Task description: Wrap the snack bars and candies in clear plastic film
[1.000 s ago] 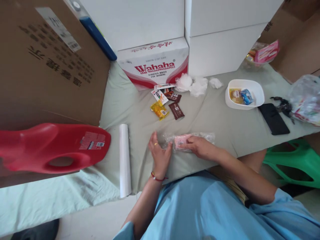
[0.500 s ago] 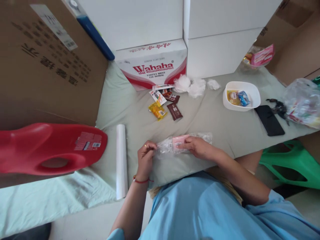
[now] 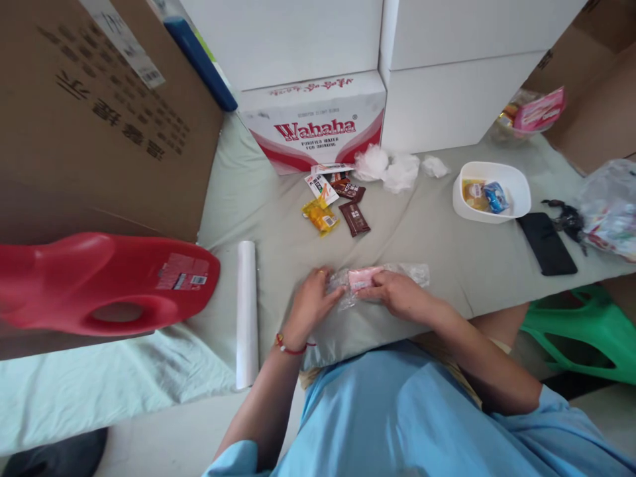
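A small pink packet [image 3: 364,278] lies on clear plastic wrap [image 3: 412,271] near the table's front edge. My right hand [image 3: 402,295] grips the packet from the right, its thumb and fingertips on the pink surface. My left hand [image 3: 314,298], with a red bracelet at the wrist, rests at the left end of the wrap. Its thumb and fingers are apart, and the thumb touches the film beside the packet. Part of the wrap's left end is hidden under this hand. Left of it lies a white roll of plastic film [image 3: 247,315].
Several wrapped snacks [image 3: 354,219] and crumpled white bundles [image 3: 400,172] lie before a Wahaha box [image 3: 318,126]. On the right are a white tub [image 3: 519,192], a black phone [image 3: 548,244] and a plastic bag [image 3: 611,205]. A red jug [image 3: 163,308] stands left.
My left hand has released its pinch on the wrap's left end and moved right, toward the packet, with its fingers spreading. My right hand stays on the packet. The view has shifted slightly.
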A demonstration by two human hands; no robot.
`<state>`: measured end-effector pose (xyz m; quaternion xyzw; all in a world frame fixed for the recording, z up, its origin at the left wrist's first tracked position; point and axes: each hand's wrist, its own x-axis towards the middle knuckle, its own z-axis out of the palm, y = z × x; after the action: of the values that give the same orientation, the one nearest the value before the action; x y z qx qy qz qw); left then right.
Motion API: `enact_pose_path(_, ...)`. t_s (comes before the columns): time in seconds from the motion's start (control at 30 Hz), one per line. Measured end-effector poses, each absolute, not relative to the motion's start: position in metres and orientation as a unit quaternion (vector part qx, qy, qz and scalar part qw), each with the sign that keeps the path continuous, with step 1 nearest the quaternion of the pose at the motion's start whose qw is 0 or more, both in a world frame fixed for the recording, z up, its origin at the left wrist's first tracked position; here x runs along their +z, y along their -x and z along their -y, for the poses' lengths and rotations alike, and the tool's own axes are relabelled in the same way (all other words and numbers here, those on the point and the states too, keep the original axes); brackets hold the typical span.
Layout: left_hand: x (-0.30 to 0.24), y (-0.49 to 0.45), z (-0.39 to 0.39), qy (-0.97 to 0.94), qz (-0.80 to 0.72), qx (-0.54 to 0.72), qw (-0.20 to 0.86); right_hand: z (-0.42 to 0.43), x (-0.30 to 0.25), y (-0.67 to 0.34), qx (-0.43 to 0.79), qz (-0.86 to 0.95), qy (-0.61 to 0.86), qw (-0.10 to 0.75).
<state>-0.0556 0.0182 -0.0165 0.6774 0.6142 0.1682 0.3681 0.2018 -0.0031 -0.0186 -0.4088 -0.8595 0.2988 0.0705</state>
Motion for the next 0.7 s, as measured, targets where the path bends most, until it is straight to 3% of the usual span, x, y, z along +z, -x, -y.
enact_pose_path(0.1, -0.009, 0.066, -0.009, -0.617, -0.599, 0.181, 0.478, 0.002, -0.024, -0.206, 0.337, 0.848, 0.392, 0.114)
enact_pose_path(0.2, -0.003, 0.051, 0.003, -0.573, -0.603, 0.269, 0.486, 0.003, -0.026, -0.207, 0.358, 0.842, 0.373, 0.157)
enact_pose_path(0.33, -0.002, 0.004, 0.015, -0.668, -0.553, 0.289, 0.405, 0.004, -0.022, -0.208, 0.357, 0.847, 0.353, 0.175)
enact_pose_path(0.47, -0.008, -0.024, 0.03, -0.782, -0.523, 0.21, 0.268, 0.008, -0.019, -0.225, 0.367, 0.825, 0.366, 0.223)
enact_pose_path(0.57, -0.015, -0.027, 0.044, -0.819, -0.526, 0.142, 0.178, 0.016, -0.026, -0.243, 0.263, 0.756, 0.538, 0.265)
enact_pose_path(0.7, -0.026, -0.027, 0.054, -0.84, -0.527, 0.089, 0.1, 0.028, -0.037, -0.258, 0.109, 0.679, 0.695, 0.21)
